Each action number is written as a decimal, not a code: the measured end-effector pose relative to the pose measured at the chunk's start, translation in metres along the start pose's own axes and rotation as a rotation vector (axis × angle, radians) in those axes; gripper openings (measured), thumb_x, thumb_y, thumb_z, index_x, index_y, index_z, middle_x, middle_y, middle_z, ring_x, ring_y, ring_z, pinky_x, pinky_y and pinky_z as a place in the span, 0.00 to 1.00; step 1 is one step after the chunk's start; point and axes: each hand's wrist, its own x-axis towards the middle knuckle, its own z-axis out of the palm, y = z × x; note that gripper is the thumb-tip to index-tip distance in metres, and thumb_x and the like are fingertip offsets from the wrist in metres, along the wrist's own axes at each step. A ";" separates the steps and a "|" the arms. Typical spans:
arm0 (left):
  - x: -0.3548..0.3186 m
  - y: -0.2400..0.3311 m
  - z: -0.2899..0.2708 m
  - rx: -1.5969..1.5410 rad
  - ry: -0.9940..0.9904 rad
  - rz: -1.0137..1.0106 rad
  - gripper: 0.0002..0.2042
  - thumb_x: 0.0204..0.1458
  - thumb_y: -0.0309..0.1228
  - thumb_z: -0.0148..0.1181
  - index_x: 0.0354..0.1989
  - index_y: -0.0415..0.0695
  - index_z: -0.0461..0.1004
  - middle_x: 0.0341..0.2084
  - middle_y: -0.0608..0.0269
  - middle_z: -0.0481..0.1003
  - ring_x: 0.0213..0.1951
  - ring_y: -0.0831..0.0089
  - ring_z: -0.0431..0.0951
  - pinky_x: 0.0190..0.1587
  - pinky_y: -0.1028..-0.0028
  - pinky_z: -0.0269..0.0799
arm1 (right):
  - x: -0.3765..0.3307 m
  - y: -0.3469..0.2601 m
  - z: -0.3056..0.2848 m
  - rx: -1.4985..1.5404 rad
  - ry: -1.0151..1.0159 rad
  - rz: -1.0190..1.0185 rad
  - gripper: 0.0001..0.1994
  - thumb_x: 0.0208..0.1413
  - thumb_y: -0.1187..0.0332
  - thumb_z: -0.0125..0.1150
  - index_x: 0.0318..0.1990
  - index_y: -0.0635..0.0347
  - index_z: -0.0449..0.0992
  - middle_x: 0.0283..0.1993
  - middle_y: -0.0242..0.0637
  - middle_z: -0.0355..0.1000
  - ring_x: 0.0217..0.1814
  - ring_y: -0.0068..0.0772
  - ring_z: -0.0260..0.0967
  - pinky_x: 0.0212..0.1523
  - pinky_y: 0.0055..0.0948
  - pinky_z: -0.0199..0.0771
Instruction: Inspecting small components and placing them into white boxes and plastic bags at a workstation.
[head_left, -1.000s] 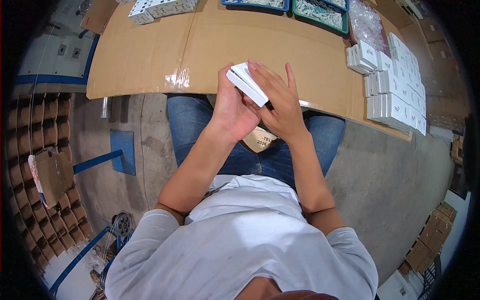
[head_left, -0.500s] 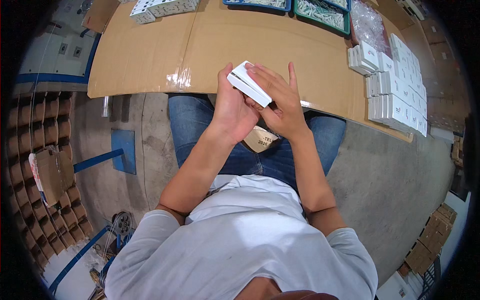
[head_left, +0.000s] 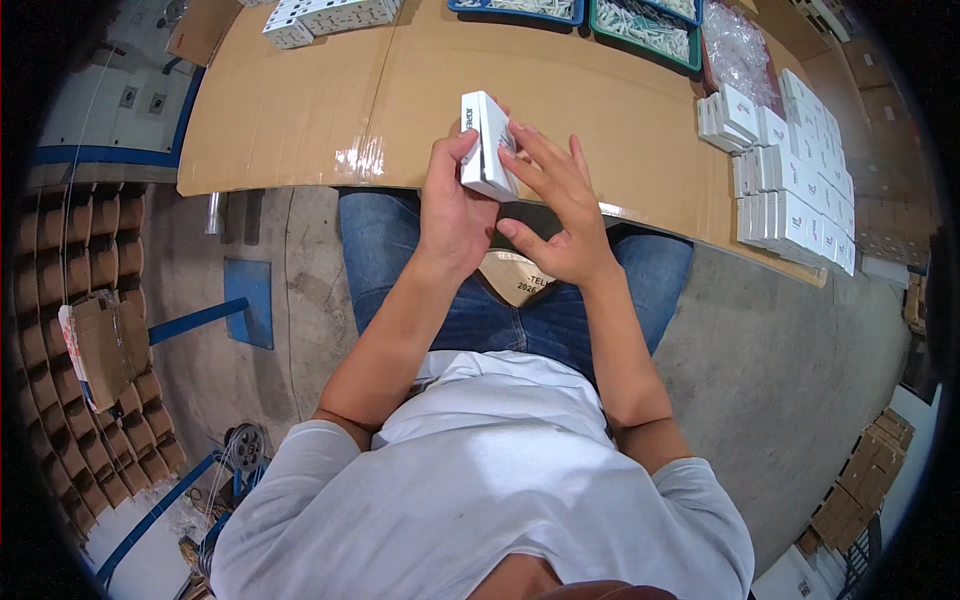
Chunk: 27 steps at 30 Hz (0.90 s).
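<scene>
Left hand [head_left: 452, 205] grasping one white box [head_left: 488, 152], thumb on its left face, other fingers mostly hidden. Right hand [head_left: 565, 215] unclenched, fingers spread, a couple of fingertips on the box's right face; its thumb is clear of the box.

Box is held up over the bench's near edge, around mid-length, long side pointing roughly at the far edge, slightly tilted. Dark seam shows along one of its long edges.

Room: wide stretch of brown cardboard top [head_left: 275, 130] from the hands to the left edge; narrower stretch on the right, up to the block of white boxes [head_left: 790, 190]. That block runs along the right edge down to near the near-right corner. Two jeans legs [head_left: 380, 240] under the near edge.

Counts: 1 box in hand. Right block is many boxes, exact number unreadable. Far edge: 2 blue trays [head_left: 515, 10] and 1 green tray [head_left: 645, 42], white parts in them, too many to count; 1 dark red tray [head_left: 768, 85] with clear plastic bags [head_left: 735, 45]. Far-left: patterned white boxes [head_left: 335, 15], cut off by the view, total unclear.
</scene>
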 end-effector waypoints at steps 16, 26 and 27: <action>0.001 -0.009 -0.009 0.303 -0.028 0.290 0.29 0.50 0.31 0.48 0.65 0.43 0.60 0.57 0.54 0.66 0.57 0.65 0.69 0.64 0.65 0.64 | -0.005 0.009 0.004 0.204 0.035 -0.036 0.26 0.53 0.58 0.70 0.58 0.59 0.76 0.64 0.49 0.73 0.65 0.53 0.72 0.67 0.51 0.66; 0.009 -0.009 -0.022 0.714 -0.250 0.650 0.39 0.41 0.22 0.56 0.68 0.43 0.54 0.66 0.54 0.56 0.62 0.65 0.63 0.64 0.65 0.62 | 0.000 -0.009 0.002 0.244 0.138 -0.054 0.36 0.47 0.63 0.77 0.64 0.65 0.70 0.62 0.54 0.72 0.62 0.53 0.73 0.62 0.41 0.72; 0.011 -0.008 -0.024 0.774 -0.247 0.690 0.40 0.41 0.23 0.56 0.69 0.44 0.53 0.68 0.52 0.54 0.65 0.61 0.62 0.64 0.63 0.66 | 0.000 -0.008 0.001 0.226 0.129 -0.081 0.37 0.47 0.64 0.77 0.65 0.65 0.69 0.62 0.54 0.72 0.62 0.53 0.73 0.62 0.42 0.72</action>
